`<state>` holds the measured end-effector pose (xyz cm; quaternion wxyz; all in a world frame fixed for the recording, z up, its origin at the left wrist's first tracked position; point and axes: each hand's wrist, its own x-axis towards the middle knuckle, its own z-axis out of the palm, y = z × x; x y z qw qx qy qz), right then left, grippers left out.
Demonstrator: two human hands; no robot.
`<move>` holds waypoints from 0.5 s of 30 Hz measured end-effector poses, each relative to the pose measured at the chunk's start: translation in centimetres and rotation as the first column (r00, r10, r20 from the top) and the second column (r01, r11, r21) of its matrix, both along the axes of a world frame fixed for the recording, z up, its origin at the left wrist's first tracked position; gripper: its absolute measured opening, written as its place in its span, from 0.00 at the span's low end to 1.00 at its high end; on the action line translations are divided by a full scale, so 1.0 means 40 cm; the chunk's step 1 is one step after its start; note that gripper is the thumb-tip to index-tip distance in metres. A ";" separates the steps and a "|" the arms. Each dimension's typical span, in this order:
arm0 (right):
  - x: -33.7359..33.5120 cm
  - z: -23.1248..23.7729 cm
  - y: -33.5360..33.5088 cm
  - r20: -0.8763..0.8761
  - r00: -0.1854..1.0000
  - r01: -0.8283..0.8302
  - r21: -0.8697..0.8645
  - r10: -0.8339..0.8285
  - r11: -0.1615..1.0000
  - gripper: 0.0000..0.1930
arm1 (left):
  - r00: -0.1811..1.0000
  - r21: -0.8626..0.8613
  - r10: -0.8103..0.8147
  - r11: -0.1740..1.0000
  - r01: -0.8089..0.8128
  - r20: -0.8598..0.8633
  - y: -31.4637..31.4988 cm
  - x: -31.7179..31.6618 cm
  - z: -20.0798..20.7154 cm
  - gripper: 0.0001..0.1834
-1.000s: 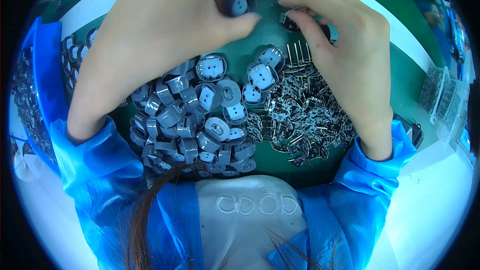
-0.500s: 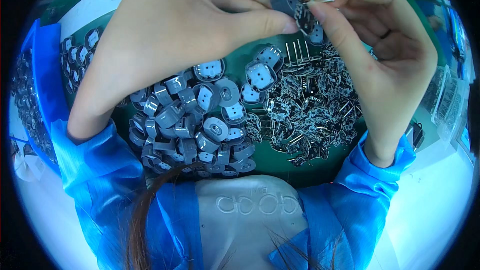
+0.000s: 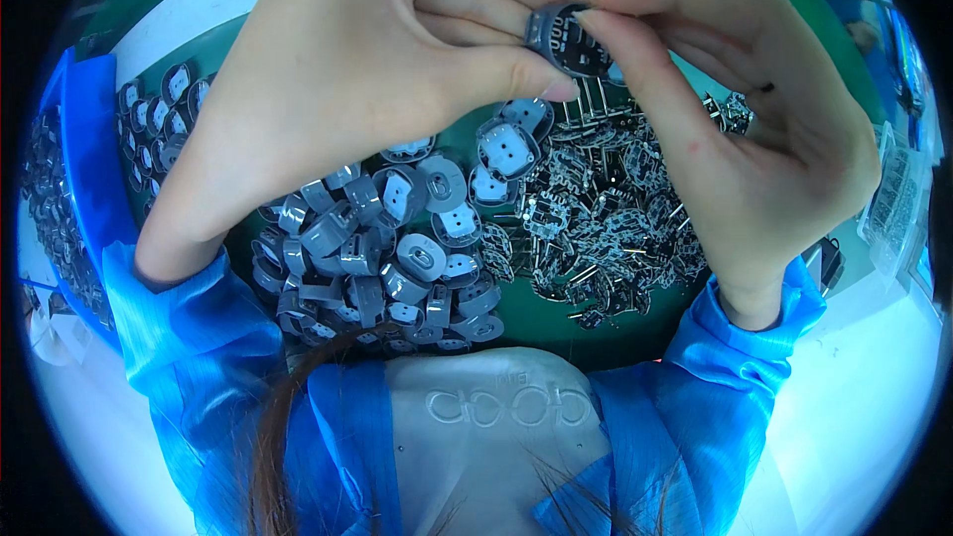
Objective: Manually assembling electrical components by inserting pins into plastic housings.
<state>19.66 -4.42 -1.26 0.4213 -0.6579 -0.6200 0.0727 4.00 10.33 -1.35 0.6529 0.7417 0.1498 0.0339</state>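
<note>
At the top middle, my left hand (image 3: 347, 69) is closed around a small grey plastic housing (image 3: 539, 30), its thumb along the lower side. A round black circuit board (image 3: 578, 48) with pale markings sits at the housing's open face. My right hand (image 3: 769, 129) pinches the board's upper edge between thumb and forefinger. Whether the board is fully seated cannot be seen, as the fingertips cover part of it. Below my left hand lies a pile of grey housings (image 3: 407, 263), some with white inner faces showing. Under my right hand spreads a heap of black circuit boards (image 3: 606, 208) with metal pins.
More grey housings (image 3: 159, 114) lie at the left on the green mat (image 3: 556, 337). A blue bin (image 3: 94, 154) full of small parts stands at the far left. Clear plastic trays (image 3: 890, 194) are at the right edge, near a dark object (image 3: 827, 260).
The circuit board has turned from a tilted, edge-on pose to lie across the housing's open face. A thin metal pin seen at my right fingertips no longer shows. Both hands have shifted slightly.
</note>
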 end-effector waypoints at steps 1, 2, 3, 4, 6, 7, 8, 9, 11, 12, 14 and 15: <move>0.003 -0.002 0.002 -0.002 1.000 0.000 0.000 0.000 1.000 0.12 | 0.999 -0.081 0.026 0.996 -0.024 0.033 -0.001 -0.002 -0.010 0.17; 0.005 -0.002 0.003 0.012 1.000 -0.008 0.015 0.008 1.000 0.12 | 0.996 -0.162 0.056 0.986 -0.045 0.064 -0.002 -0.004 -0.013 0.16; 0.006 -0.003 0.005 0.025 1.000 -0.017 0.029 0.016 0.999 0.11 | 0.996 -0.161 0.058 0.986 -0.047 0.061 -0.002 -0.005 -0.011 0.16; 0.008 -0.007 0.007 0.027 1.000 -0.012 0.026 0.011 1.000 0.11 | 0.997 -0.161 0.058 0.986 -0.049 0.051 0.001 0.001 -0.015 0.16; 0.010 -0.015 0.016 0.075 0.997 -0.032 0.102 0.024 0.994 0.10 | 0.998 -0.161 0.056 0.986 -0.051 0.030 0.009 0.013 -0.022 0.16; 0.003 -0.010 0.020 0.099 0.994 -0.056 0.146 0.041 0.988 0.09 | 0.997 -0.153 0.069 0.986 -0.065 0.019 0.007 0.007 -0.013 0.16; -0.003 -0.004 0.023 0.124 0.991 -0.080 0.190 0.057 0.978 0.09 | 0.997 -0.145 0.080 0.986 -0.078 0.008 0.006 0.002 -0.004 0.16; -0.008 0.002 0.024 0.150 0.986 -0.105 0.233 0.071 0.967 0.08 | 0.996 -0.137 0.092 0.986 -0.091 -0.002 0.005 -0.003 0.006 0.16; -0.005 -0.001 0.025 0.116 0.992 -0.079 0.202 0.056 0.976 0.08 | 0.995 -0.131 0.099 0.986 -0.101 -0.028 0.009 0.001 0.009 0.16; -0.005 -0.002 0.025 0.085 0.995 -0.057 0.172 0.043 0.983 0.08 | 0.994 -0.128 0.103 0.986 -0.107 -0.041 0.011 0.003 0.011 0.16; -0.003 -0.005 0.023 0.024 1.000 -0.014 0.108 0.012 0.994 0.07 | 0.992 -0.122 0.109 0.986 -0.116 -0.066 0.013 0.006 0.012 0.16; -0.002 -0.006 0.022 -0.006 1.000 0.006 0.075 -0.005 0.997 0.07 | 0.991 -0.119 0.112 0.986 -0.121 -0.078 0.014 0.008 0.011 0.16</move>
